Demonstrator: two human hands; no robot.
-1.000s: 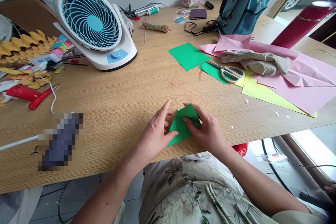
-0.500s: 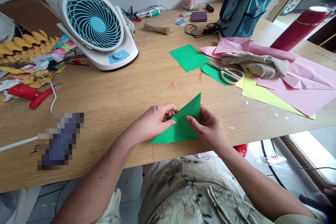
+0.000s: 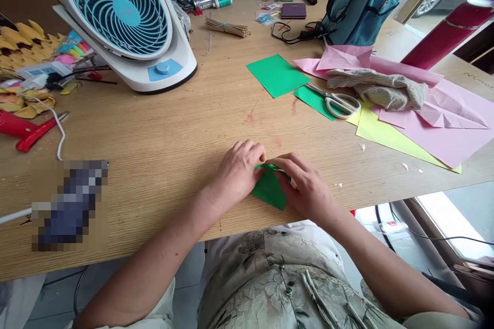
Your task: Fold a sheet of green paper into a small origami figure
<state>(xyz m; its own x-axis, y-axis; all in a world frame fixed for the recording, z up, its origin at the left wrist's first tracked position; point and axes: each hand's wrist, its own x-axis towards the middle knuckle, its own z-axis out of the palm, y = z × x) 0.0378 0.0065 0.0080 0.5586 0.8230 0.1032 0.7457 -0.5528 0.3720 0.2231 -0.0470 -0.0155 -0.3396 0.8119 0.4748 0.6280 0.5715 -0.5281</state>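
Observation:
Near the table's front edge, a folded piece of green paper (image 3: 269, 188) is between my two hands. My left hand (image 3: 240, 170) is closed on its left side, thumb and fingers at the upper left corner. At its upper right, my right hand (image 3: 306, 182) pinches the top edge, with the thumb under the curled fingers. Part of the paper is hidden behind the hands. Farther back lie a flat green sheet (image 3: 278, 76) and a second green piece (image 3: 314, 102), partly under the white-handled scissors (image 3: 341, 105).
A white and blue fan (image 3: 127, 13) stands at the back left. To the right are pink paper (image 3: 459, 136), yellow paper (image 3: 401, 143), a grey glove (image 3: 380, 87), a red flask (image 3: 447, 36) and a teal bag (image 3: 355, 15). A bundle of sticks (image 3: 227, 27) lies at the back.
The green paper, a larger triangle earlier, now looks smaller, with its top point no longer standing up. Both hands have closed in around its upper edge, and the view has shifted slightly.

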